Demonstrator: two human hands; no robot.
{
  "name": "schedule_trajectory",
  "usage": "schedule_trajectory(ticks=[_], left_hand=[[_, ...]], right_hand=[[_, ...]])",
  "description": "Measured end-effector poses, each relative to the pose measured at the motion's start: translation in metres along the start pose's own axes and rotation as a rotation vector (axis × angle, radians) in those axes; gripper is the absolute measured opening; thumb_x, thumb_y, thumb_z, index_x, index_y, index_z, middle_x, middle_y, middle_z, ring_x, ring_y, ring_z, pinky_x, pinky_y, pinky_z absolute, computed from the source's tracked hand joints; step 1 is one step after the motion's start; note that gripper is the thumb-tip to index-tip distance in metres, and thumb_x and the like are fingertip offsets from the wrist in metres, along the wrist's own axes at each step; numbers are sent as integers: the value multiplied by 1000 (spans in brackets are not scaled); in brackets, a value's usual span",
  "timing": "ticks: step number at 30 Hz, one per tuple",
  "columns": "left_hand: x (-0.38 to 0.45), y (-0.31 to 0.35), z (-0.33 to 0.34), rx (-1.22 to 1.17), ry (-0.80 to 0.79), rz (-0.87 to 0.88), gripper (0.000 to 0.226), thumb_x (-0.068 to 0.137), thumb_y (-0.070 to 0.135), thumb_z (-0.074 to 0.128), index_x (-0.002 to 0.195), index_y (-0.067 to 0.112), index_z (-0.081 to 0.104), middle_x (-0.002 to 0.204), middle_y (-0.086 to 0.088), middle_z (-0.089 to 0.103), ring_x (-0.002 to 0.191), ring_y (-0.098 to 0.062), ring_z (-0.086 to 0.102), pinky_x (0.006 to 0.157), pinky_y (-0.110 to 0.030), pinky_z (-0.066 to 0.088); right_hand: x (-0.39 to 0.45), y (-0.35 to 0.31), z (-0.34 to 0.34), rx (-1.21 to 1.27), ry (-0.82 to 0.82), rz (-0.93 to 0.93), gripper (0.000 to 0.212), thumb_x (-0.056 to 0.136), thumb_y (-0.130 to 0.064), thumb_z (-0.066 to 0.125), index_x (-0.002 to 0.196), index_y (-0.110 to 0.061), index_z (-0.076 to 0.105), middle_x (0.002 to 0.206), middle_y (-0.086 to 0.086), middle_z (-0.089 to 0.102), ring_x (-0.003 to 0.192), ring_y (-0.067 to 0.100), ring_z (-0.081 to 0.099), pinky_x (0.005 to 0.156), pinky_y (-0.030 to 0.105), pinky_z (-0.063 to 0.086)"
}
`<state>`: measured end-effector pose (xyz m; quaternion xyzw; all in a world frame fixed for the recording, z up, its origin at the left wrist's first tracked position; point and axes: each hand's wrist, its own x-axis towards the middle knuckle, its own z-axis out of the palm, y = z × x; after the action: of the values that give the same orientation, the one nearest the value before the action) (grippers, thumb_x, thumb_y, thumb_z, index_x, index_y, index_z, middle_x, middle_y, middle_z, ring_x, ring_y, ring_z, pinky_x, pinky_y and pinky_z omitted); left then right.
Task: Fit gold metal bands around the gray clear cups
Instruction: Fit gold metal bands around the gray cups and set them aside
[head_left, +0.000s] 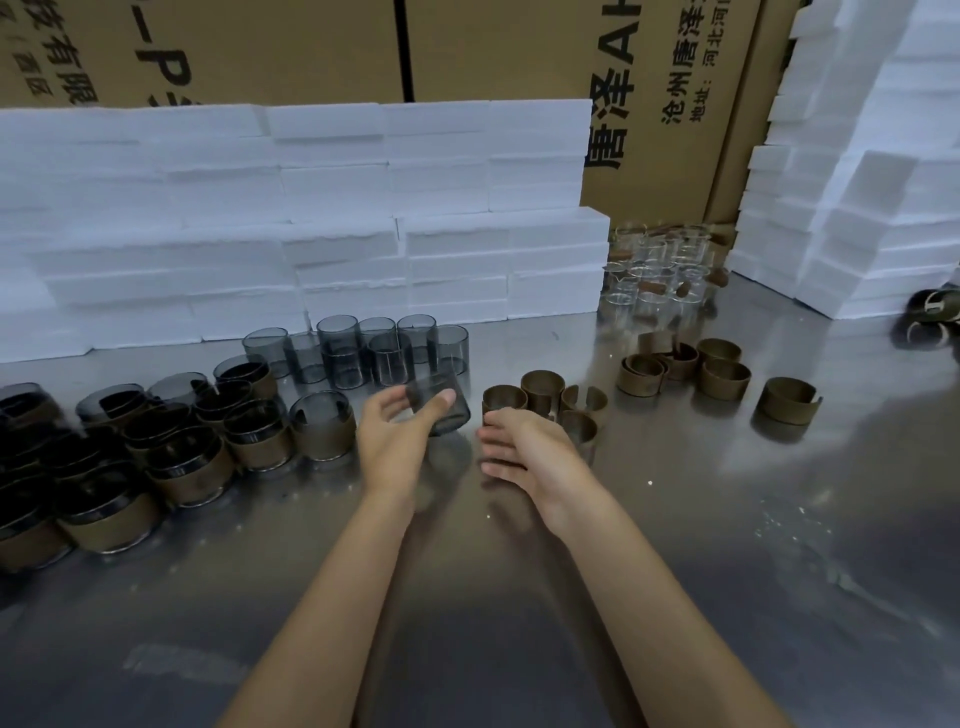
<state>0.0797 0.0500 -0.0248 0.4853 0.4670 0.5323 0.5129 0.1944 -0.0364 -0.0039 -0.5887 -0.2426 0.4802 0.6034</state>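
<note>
The left hand (397, 439) has its fingers curled round a tilted gray cup (439, 402). The right hand (524, 447) lies beside it with loose fingers, holding nothing. Just past its fingertips stand gold bands (543, 397); bare cups (358, 351) wait beyond. Banded cups (208, 447) crowd the left side of the steel table (675, 519), backed by foam blocks (311, 208).

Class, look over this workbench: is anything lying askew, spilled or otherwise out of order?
Mostly tidy. The gray cup in the left hand is tilted, but it is being handled. The loose gold bands at the far right lie jumbled and overlapping, and pale specks are scattered on the metal table.
</note>
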Motion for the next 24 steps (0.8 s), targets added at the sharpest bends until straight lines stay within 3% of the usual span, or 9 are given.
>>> schedule_trajectory(ticks=[3, 6, 8, 11, 14, 16, 18, 21, 24], left_hand=[[-18, 16, -10, -60, -149, -52, 45, 74, 27, 90, 112, 23, 64, 111, 7, 69, 101, -3, 66, 79, -20, 53], [-34, 31, -20, -118, -268, -104, 48, 69, 37, 89, 110, 22, 68, 106, 5, 75, 99, -9, 69, 80, -27, 51], [-42, 35, -27, -131, -328, -102, 56, 64, 44, 85, 112, 17, 72, 101, 6, 78, 93, -7, 71, 81, -28, 50], [-47, 34, -35, -100, -412, -68, 58, 71, 46, 81, 118, 14, 74, 109, 2, 78, 98, -7, 73, 79, -21, 52], [-44, 35, -42, -60, -450, -53, 52, 74, 50, 78, 117, 21, 77, 116, 7, 76, 104, -1, 70, 78, -14, 54], [-39, 35, -44, -54, -456, -45, 49, 71, 55, 78, 110, 26, 80, 127, 11, 71, 115, -4, 66, 96, -24, 53], [-35, 34, -44, -35, -466, -9, 49, 75, 56, 78, 112, 24, 80, 131, 11, 69, 125, -9, 61, 112, -36, 43], [-34, 33, -43, -7, -493, -2, 50, 82, 56, 73, 117, 20, 78, 127, 3, 72, 128, -21, 59, 111, -45, 41], [-34, 34, -47, 7, -554, -32, 47, 89, 56, 68, 117, 20, 77, 123, 2, 74, 121, -18, 64, 105, -41, 46]], right_hand=[[-3, -2, 4, -103, -28, -59, 47, 87, -59, 71, 112, -20, 65, 114, 5, 70, 101, 15, 69, 86, 34, 62], [-8, -2, 7, -135, -111, -112, 75, 70, -78, 70, 123, -25, 62, 120, -1, 69, 109, 16, 69, 96, 41, 59], [-9, 0, 9, -70, -243, -108, 81, 72, -77, 71, 133, -24, 60, 125, 0, 71, 114, 21, 69, 100, 48, 56], [-13, 1, 13, 41, -397, -83, 78, 81, -68, 72, 138, -16, 60, 130, 7, 70, 115, 29, 70, 102, 50, 54], [-16, 5, 19, -7, -374, -132, 87, 76, -79, 66, 133, -13, 63, 118, 14, 74, 105, 33, 74, 96, 47, 58], [-18, 5, 23, -60, -313, -180, 95, 71, -88, 59, 128, -13, 64, 101, 17, 78, 94, 33, 77, 83, 41, 62], [-18, 4, 25, -90, -267, -217, 96, 70, -92, 49, 119, -11, 68, 90, 19, 78, 84, 33, 77, 71, 35, 63], [-18, 1, 25, -99, -250, -262, 92, 77, -87, 36, 108, -8, 72, 83, 22, 76, 74, 33, 76, 66, 33, 64], [-16, 1, 25, -86, -215, -247, 89, 88, -78, 29, 100, -2, 73, 80, 25, 75, 68, 32, 76, 62, 33, 64]])
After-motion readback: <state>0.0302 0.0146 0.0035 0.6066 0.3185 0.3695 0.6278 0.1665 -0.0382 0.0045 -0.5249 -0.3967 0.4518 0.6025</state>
